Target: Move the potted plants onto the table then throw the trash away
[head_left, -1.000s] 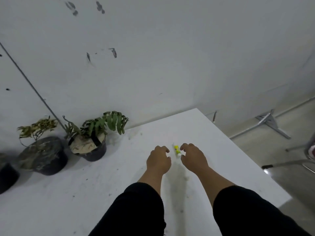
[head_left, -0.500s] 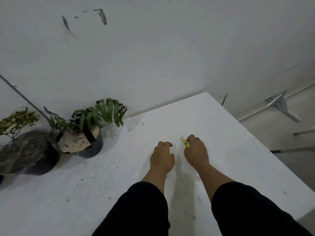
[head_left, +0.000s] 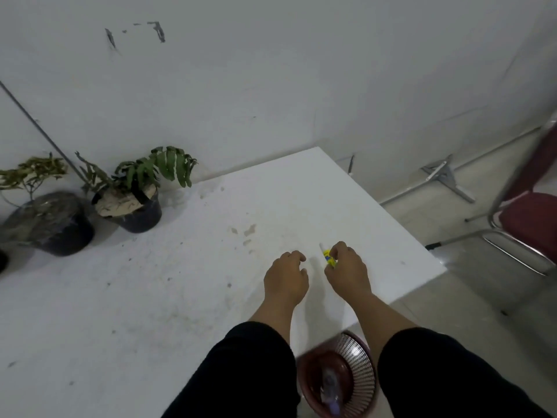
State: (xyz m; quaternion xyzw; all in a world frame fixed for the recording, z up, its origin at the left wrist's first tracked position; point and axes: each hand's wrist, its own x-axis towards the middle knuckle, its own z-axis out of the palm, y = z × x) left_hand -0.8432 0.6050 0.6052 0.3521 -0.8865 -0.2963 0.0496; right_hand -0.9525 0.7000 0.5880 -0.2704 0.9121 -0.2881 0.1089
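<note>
My right hand [head_left: 346, 270] pinches a small yellow and blue piece of trash [head_left: 329, 257] just above the white table [head_left: 180, 282]. My left hand [head_left: 285, 277] hovers beside it, fingers loosely curled and holding nothing. Two potted plants stand on the table's far left by the wall: a green fern in a black pot [head_left: 137, 203] and a wilted plant in a plastic-wrapped pot [head_left: 49, 224]. A dark red slatted trash basket [head_left: 355, 378] sits on the floor below the table's near edge, between my forearms, with something purple inside.
A third dark pot [head_left: 2, 260] peeks in at the far left edge. A red chair with a metal frame [head_left: 527, 218] stands on the floor to the right. A metal bracket [head_left: 443, 176] lies by the wall. The table's right corner is near my right hand.
My right hand has picked the yellow trash up off the table and both hands have drawn back toward me. The view has tilted down, revealing the trash basket and the chair.
</note>
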